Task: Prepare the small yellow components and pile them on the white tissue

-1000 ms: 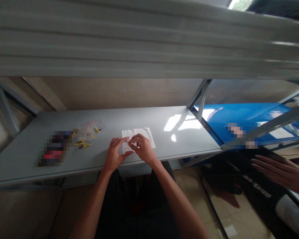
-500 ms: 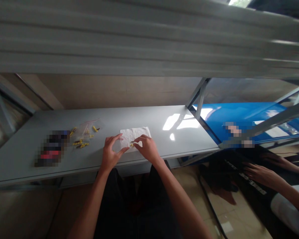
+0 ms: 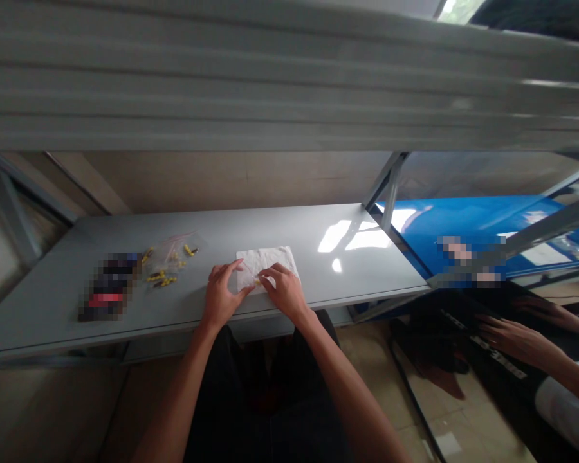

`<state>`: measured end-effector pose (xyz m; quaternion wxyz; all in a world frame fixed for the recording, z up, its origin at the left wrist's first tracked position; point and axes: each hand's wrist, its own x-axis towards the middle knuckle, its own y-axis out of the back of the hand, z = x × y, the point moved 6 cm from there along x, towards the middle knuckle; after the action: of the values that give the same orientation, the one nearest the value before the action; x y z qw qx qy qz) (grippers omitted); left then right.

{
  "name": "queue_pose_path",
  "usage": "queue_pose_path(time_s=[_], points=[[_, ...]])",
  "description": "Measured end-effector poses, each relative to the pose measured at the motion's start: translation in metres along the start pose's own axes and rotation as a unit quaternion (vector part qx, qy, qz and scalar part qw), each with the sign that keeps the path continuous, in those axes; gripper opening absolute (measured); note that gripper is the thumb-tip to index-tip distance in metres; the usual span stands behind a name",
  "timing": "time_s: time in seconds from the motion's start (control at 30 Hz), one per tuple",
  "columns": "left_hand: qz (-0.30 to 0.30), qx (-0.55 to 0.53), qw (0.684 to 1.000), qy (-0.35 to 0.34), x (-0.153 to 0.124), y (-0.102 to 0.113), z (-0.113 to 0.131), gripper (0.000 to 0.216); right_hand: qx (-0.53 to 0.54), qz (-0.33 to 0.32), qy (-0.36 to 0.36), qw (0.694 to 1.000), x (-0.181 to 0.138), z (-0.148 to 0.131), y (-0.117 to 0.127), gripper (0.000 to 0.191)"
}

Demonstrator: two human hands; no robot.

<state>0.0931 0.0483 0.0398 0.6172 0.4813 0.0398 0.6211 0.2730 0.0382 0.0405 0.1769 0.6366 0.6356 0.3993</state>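
Over wrinkled white cloth (image 3: 273, 256), wide left fingers (image 3: 231, 265) and narrow right fingers (image 3: 273, 271) are standing farther apart, exposing small yellow piece (image 3: 257, 283).

Dark item (image 3: 110, 288) pixelated, piece (image 3: 257, 282) at fingers (image 3: 273, 272) unclear

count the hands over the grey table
2: the left hand at the left edge of the white cloth, and the right hand over the cloth's near right part. Neither is fully hidden, though some fingers are hard to make out.
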Motion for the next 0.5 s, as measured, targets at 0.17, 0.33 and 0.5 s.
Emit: queue_pose_path(time_s=[0.17, 0.33, 0.5], points=[[-0.127, 0.170, 0.972, -0.104, 0.035, -0.003, 0.023, 0.050, 0.042, 0.095, -0.032, 0.994, -0.005, 0.022, 0.024, 0.023], [-0.211, 0.245, 0.913, -0.248, 0.072, -0.016, 0.059, 0.033, 0.079, 0.123, -0.064, 0.987, -0.010, 0.045, 0.031, 0.024], [-0.247, 0.197, 0.905, -0.286, 0.081, -0.032, 0.066, 0.032, 0.123, 0.149, -0.082, 0.978, -0.014, 0.054, 0.034, 0.024]])
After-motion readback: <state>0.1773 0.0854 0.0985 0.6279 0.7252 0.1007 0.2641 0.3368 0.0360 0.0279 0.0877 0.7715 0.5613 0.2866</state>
